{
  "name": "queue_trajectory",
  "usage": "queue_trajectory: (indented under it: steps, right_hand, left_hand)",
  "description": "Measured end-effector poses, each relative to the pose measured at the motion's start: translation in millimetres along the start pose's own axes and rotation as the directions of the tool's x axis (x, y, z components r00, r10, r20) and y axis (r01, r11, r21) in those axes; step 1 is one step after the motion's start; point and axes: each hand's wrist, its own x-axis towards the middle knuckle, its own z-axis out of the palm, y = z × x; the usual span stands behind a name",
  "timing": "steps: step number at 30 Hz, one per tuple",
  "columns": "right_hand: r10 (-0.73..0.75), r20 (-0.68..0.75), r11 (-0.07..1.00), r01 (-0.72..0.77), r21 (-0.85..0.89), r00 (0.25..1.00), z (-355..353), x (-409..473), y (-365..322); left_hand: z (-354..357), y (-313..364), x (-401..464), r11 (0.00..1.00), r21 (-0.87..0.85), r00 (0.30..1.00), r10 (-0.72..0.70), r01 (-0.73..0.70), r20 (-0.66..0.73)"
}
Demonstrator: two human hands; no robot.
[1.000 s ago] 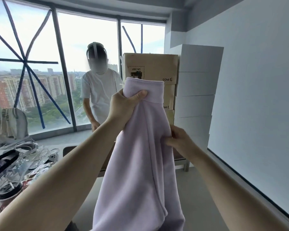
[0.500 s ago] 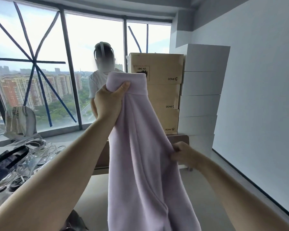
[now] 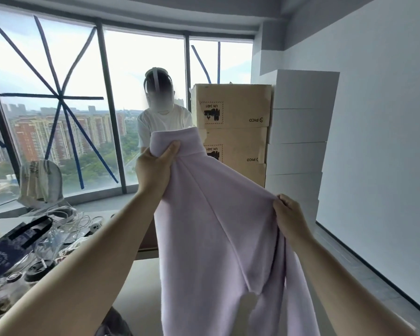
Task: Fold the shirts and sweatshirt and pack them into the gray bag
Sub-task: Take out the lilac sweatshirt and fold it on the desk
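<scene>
Both grips, left hand [image 3: 155,166] and right hand [image 3: 289,214], clenched on lilac sweatshirt [image 3: 216,226], cardboard boxes [image 3: 233,107] behind.

Lilac sweatshirt [image 3: 218,226] aloft, ribbed hem in left hand [image 3: 155,166], side fold in right hand [image 3: 289,214].

**Both arms raised, both hands gripping**

The left arm reached up and forward, its left hand [image 3: 155,166] clenched high with the thumb pressed over the ribbed edge of the sweatshirt [image 3: 218,226]. The right arm stretched out lower, and the right hand [image 3: 289,214] pinched the fabric with curled fingers, pulling it sideways.
</scene>
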Motion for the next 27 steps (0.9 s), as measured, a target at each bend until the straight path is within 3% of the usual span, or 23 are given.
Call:
queue_trajectory:
  steps: [3,8,15,19,21,24,27]
  right_hand:
    - [-0.016,-0.064,1.0,0.017,0.013,0.998,-5.0,3.3,-7.0]
    - [-0.088,-0.211,0.994,0.071,-0.083,0.974,-41.9,8.9,-19.3]
    - [-0.166,-0.27,0.985,0.148,-0.084,0.948,-116.3,31.4,-31.7]
    - [-0.149,-0.087,0.978,0.134,-0.16,0.985,-135.5,51.7,-31.8]
    - [-0.106,0.082,0.953,0.125,-0.274,0.991,-126.9,62.7,-11.8]
    - [-0.037,0.274,0.871,0.165,-0.462,0.961,-92.1,65.6,45.8]
    - [0.126,0.385,0.798,0.137,-0.587,0.914,-46.3,57.7,123.5]
  left_hand:
    - [7.5,-6.3,-1.4,0.993,-0.103,0.997,-0.051,0.056,0.049]
    - [23.2,5.4,-18.7,0.928,-0.252,0.957,-0.235,0.273,0.173]
    - [46.6,84.2,-111.4,0.826,-0.363,0.846,-0.229,0.43,0.481]
    - [61.7,77.6,-133.1,0.821,-0.379,0.839,-0.202,0.426,0.505]
    - [64.7,36.8,-128.8,0.794,-0.328,0.812,-0.323,0.512,0.487]
    - [60.6,-53.3,-134.3,0.72,-0.282,0.768,-0.542,0.634,0.342]
    - [43.9,-143.2,-148.3,0.653,-0.117,0.662,-0.721,0.748,0.206]
